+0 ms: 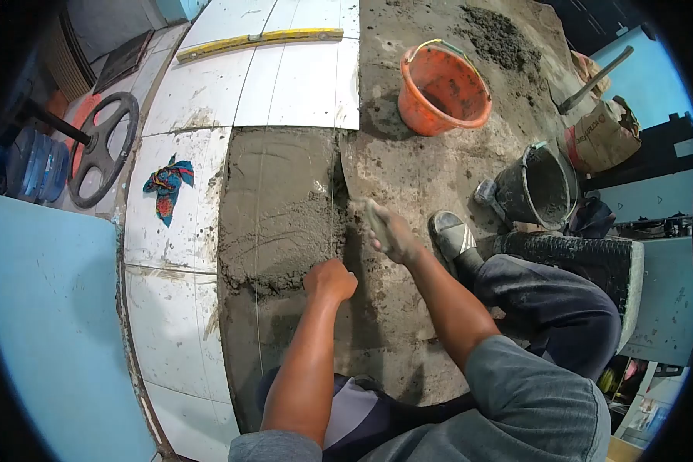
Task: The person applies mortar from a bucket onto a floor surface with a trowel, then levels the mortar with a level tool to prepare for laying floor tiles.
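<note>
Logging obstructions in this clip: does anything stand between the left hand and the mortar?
Nothing visible does: the left hand is at the near edge of the mortar. A string runs over it, farther left.

Pale blue wall point(50, 308) beside white floor tiles point(165, 323)

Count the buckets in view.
2: an orange bucket beyond the right hand, and a dark grey bucket right of the sandal. Others could be hidden.
</note>
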Demonstrator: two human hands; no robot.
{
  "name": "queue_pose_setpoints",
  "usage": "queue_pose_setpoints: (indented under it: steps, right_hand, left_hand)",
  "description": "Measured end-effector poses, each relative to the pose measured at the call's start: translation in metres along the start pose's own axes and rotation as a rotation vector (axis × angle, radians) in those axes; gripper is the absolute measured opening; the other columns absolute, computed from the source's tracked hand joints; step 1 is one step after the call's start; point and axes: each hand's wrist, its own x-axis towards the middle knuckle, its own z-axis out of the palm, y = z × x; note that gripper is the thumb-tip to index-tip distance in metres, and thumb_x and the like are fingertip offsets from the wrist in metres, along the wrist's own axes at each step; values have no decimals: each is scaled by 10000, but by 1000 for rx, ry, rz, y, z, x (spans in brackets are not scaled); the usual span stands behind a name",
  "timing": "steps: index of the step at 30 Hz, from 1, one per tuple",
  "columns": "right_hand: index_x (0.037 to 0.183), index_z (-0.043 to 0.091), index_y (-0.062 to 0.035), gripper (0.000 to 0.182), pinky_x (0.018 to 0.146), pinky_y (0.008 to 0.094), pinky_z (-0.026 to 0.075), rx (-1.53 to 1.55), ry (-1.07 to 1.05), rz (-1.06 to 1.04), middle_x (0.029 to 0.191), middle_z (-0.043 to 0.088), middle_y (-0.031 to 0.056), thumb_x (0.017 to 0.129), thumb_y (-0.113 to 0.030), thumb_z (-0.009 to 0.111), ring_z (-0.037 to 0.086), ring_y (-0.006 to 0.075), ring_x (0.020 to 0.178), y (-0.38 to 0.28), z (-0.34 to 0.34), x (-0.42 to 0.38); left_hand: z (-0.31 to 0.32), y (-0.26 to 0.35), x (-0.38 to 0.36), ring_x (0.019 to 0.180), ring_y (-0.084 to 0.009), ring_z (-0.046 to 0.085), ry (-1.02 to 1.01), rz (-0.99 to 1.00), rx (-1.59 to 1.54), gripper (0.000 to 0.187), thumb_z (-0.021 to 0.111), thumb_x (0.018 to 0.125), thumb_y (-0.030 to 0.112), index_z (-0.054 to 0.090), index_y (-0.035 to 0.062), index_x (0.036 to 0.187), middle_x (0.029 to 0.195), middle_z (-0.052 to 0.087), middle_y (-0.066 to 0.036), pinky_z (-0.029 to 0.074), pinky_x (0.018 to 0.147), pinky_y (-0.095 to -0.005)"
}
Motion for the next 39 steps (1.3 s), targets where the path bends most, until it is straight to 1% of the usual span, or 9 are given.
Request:
queue_pose_setpoints:
  steps: [5, 8, 13, 17, 20, 28, 34, 38, 39]
  right_hand:
    - [1265, 523, -126, 342, 416, 280, 416, 94, 65, -41, 756, 527, 33, 1095, -404, 422, 470, 142, 486, -14, -17, 7]
    - [1212, 526, -119, 320, 400, 267, 414, 157, 63, -31, 757, 537, 39, 1093, -395, 418, 498, 149, 492, 7, 7, 54]
    - [1216, 535, -97, 337, 402, 263, 428, 68, -67, 58, 764, 544, 42, 1091, -389, 423, 533, 138, 559, 20, -14, 0]
    - [1296, 514, -91, 369, 423, 264, 454, 56, 173, 11, 854, 547, 39, 1088, -387, 438, 534, 133, 597, 18, -37, -42]
    - [1285, 527, -101, 371, 452, 261, 467, 171, 126, -65, 916, 533, 33, 1077, -405, 479, 550, 131, 657, 47, -31, -21]
    - [1382, 483, -146, 387, 471, 278, 465, 80, -59, 66, 897, 521, 35, 1083, -392, 486, 559, 130, 688, 46, -3, -58]
    - [1339, 536, -116, 334, 510, 284, 467, 14, 315, -86, 792, 529, 15, 1069, -311, 543, 559, 126, 713, 54, -63, -69]
    - [1293, 572, -34, 350, 729, 393, 531, -472, 450, -96, 914, 669, 111, 1053, -288, 556, 655, 234, 804, 60, -72, -66]
    - [1276, 574, -49, 345, 667, 380, 517, -609, 529, -174, 903, 665, 109, 1044, -303, 568, 644, 222, 748, 72, -72, -56]
  left_hand:
    - [2, 2, 0, 1050, -391, 717, -50, -16, 10, 290, 635, 891, 230, 767, 33, 1058, 1094, 744, -217, 567, 902, -475]
    - [-1, 3, 3, 1187, -391, 659, -158, -31, 46, 525, 661, 928, 387, 666, 11, 1294, 1276, 689, -210, 527, 1007, -478]
    - [1, -1, -1, 1133, -377, 688, -95, -11, 10, 381, 641, 894, 268, 724, 26, 1176, 1224, 710, -207, 556, 945, -467]
    - [7, -2, 5, 1087, -372, 708, -102, -21, 57, 318, 630, 878, 219, 754, 30, 1101, 1178, 730, -201, 570, 914, -456]
    - [4, -5, 2, 1217, -391, 641, -163, -19, 40, 538, 651, 909, 351, 647, -9, 1308, 1323, 662, -216, 522, 1025, -485]
    - [4, -5, 0, 1189, -395, 654, -222, -22, 63, 511, 647, 904, 355, 670, -2, 1270, 1292, 678, -217, 532, 1000, -476]
    - [-6, -6, -9, 1220, -400, 633, -162, 4, 24, 530, 662, 914, 360, 654, -7, 1296, 1312, 664, -229, 515, 1023, -474]
    - [-40, -10, -31, 1239, -405, 619, -89, -2, -38, 553, 660, 923, 352, 627, -16, 1334, 1354, 636, -238, 498, 1048, -482]
    - [-35, -17, -31, 1178, -405, 650, -33, 2, -51, 458, 647, 893, 286, 674, -11, 1242, 1272, 670, -237, 521, 999, -478]
